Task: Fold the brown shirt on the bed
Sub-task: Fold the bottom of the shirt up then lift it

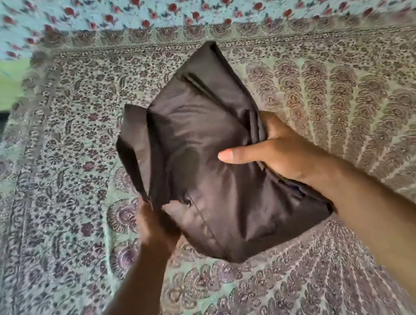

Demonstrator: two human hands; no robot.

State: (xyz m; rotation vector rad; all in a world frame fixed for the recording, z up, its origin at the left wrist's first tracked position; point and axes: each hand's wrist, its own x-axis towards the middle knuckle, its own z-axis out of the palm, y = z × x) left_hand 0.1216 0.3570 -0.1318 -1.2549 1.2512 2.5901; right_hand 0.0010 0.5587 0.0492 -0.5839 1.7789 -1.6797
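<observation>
A bedspread (58,211) printed with purple and green flowers covers the bed, with no writing on it that I can read. My left hand (154,222) grips the near left edge of the folded brown shirt (210,162), my right hand (280,150) clamps its right edge, thumb across the top, over the bed's middle.

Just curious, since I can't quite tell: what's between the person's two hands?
In the head view, the folded brown shirt fills that stretch: the left hand holds its near-left edge, the right hand grips its right side.
</observation>
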